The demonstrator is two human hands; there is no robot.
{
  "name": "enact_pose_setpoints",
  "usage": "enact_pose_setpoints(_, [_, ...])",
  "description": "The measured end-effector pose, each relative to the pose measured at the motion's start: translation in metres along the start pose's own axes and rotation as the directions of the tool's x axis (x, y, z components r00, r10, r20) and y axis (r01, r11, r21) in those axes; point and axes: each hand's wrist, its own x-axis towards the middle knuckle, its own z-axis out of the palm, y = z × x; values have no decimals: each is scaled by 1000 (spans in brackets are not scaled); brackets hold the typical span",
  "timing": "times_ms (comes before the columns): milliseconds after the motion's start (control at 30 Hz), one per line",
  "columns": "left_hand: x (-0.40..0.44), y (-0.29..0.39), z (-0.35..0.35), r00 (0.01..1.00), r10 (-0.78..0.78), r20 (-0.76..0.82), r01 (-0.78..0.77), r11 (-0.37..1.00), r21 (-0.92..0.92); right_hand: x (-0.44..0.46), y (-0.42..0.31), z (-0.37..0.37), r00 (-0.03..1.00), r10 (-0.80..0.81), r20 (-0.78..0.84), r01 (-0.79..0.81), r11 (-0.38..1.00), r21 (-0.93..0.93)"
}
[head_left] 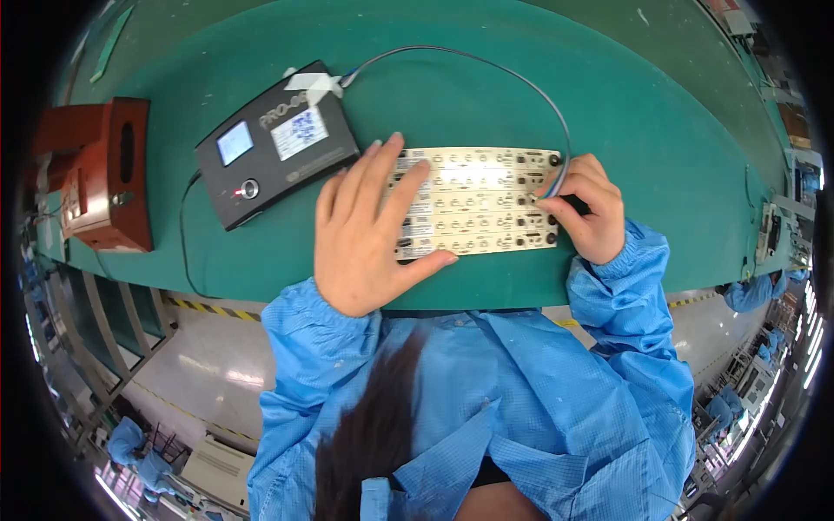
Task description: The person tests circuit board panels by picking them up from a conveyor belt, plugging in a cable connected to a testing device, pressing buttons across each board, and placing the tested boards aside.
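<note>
Cream-coloured, the board [478, 179] lies flat on the green table [452, 108] in front of me, between my two hands, its rows of small parts running from one hand toward the other. My left hand [354, 239] is open over its left end, palm down, with the fingers spread apart and pointing away from me; the thumb reaches along the near edge. My right hand [592, 208] is at the other end, thumb and forefinger pinched together on the end of the grey cable [521, 74], right at the board; whether the tip touches a contact is hidden by my fingers. From that pinch the cable arches up and away from me, then over to the left, ending at the black box [276, 181] just beyond my left fingertips. White tape [314, 84] sits on the box beside the cable's end. The box lies at a slant, with a lit screen [234, 143], a printed label [300, 133] and a round button [249, 188] beside a red light. A thin black cord [183, 234] hangs from its left side. Well to the left of my left hand stands a reddish-brown case [130, 191]. Blue sleeves cover both my wrists.
</note>
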Motion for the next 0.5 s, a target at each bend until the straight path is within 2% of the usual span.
enact_pose_setpoints(500, [-4,-1,-2,1000,-10,-11,9,997,-72,-3,2,2,1000,16,-18,-16,1000,-5])
